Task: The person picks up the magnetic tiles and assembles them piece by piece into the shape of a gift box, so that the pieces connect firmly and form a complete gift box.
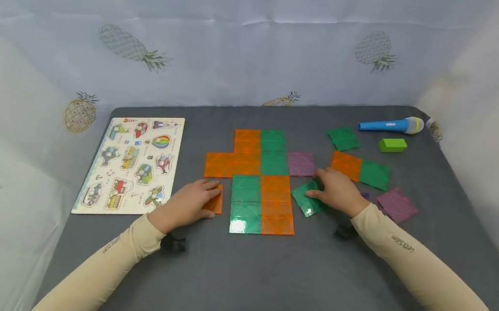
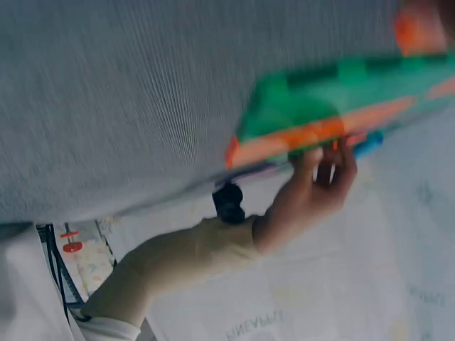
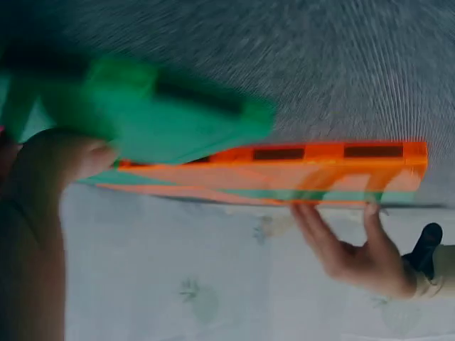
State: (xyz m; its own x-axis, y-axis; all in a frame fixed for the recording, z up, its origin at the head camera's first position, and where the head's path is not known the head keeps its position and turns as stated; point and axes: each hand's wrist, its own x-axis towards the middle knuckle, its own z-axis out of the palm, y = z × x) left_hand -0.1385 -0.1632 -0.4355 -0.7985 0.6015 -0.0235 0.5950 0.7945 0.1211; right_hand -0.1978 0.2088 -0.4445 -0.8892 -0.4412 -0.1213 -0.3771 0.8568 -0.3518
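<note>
On the grey cloth of the table (image 1: 244, 278), the left hand (image 1: 186, 204) has its thumb and fingers bent around a loose orange tile (image 1: 215, 203), gripping it at opposite edges with the palm over its left part. This tile lies just left of the joined tiles (image 1: 260, 201), a patchwork of translucent orange and green squares laid flat, edge to edge, in the middle of the table. A purple tile (image 1: 301, 164) adjoins the upper right side of that patchwork. The right hand (image 1: 339, 190) pinches a loose green tile (image 1: 305, 201) between thumb and fingers, its grip nearly closed; the tile sits askew just right of the lower squares. Blur in the right wrist view hides whether it is clear of the cloth. Beyond this hand lie an orange-and-green pair (image 1: 361, 170), another green tile (image 1: 344, 138) and, near the right forearm, a second purple tile (image 1: 397, 204). A lime block (image 1: 392, 145) and a blue toy microphone (image 1: 390, 125) rest near the far right corner, and a picture board (image 1: 130, 165) of vehicles lies left of the patchwork. Behind everything hangs a pale pineapple-print curtain (image 1: 223, 60).
</note>
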